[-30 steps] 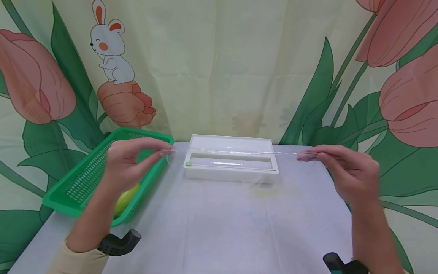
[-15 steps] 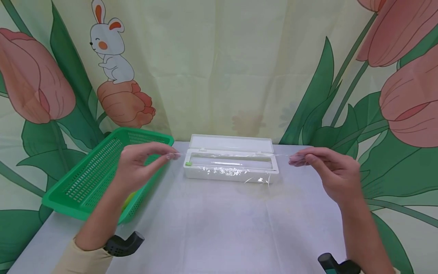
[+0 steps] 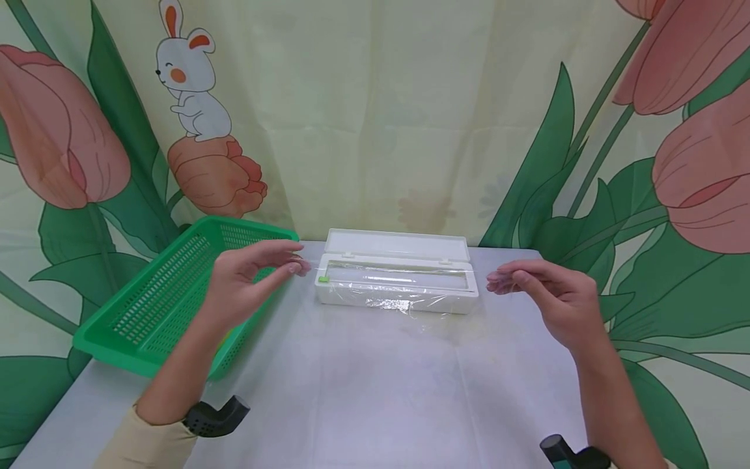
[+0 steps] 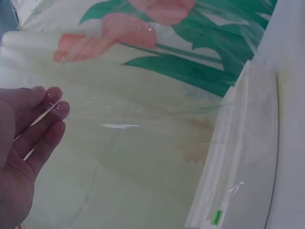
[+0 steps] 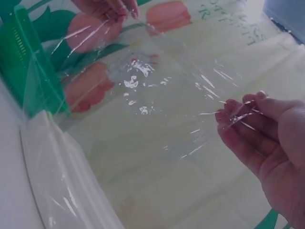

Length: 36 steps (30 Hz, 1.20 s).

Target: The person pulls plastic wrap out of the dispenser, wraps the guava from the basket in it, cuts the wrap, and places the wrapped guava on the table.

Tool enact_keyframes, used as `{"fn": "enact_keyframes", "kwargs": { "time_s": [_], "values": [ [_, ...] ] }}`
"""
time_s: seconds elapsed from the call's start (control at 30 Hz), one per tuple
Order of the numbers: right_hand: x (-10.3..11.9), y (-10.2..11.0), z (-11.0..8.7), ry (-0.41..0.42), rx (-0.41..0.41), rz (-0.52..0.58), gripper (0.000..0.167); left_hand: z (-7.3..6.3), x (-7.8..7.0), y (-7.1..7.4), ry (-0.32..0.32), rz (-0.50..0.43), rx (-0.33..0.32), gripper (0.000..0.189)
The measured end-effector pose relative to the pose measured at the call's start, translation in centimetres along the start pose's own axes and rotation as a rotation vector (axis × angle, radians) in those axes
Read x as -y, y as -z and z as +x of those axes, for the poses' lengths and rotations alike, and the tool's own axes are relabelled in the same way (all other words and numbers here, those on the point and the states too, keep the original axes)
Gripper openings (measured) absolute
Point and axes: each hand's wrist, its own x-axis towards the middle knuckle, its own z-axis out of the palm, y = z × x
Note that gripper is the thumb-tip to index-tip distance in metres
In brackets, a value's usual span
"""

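A clear sheet of plastic wrap (image 5: 143, 90) stretches between my two hands, in front of and over the wrap dispenser box. My left hand (image 3: 246, 280) pinches one corner between thumb and fingertips, at the basket's right side. With thumb and fingers my right hand (image 3: 551, 296) pinches the opposite corner, where the film is bunched. The white dispenser box (image 3: 398, 299) stands on the table with its lid (image 3: 398, 244) raised at the back and a green slider (image 3: 323, 279) at its left end. The film's lower edge hangs before the box front.
A green perforated basket (image 3: 135, 319) stands at the left, with something yellow-green partly hidden behind my left forearm. A white cloth covers the table (image 3: 381, 391). Behind it hangs a curtain (image 3: 375, 130) printed with tulips and a rabbit.
Both hands have come closer together, the right moving left and slightly down, the left moving right. The film, taut as a thin line before, now hangs looser and wider over the box.
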Motion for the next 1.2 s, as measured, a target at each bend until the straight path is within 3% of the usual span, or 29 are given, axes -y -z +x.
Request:
{"fn": "enact_keyframes", "kwargs": {
  "time_s": [0.2,0.6,0.83,1.03,1.2],
  "values": [
    [-0.4,0.3,-0.5,-0.034,0.006,-0.054,0.022,-0.1,0.5,-0.2,0.054,-0.015,0.021,0.020],
    [-1.7,0.1,-2.3,-0.126,-0.040,-0.207,0.027,-0.9,1.8,-0.7,0.069,-0.059,0.085,0.020],
    [-1.9,0.0,-3.6,-0.318,-0.013,-0.374,0.024,-2.2,2.9,-1.1,0.146,-0.071,0.126,0.018],
    [-2.5,-0.1,-4.7,-0.393,0.005,-0.382,0.017,-3.5,3.7,-1.6,0.207,-0.134,0.155,0.016],
    [-2.7,-0.2,-5.8,-0.426,0.030,-0.361,0.015,-4.2,4.6,-2.1,0.212,-0.213,0.170,0.020]
  ]
}}
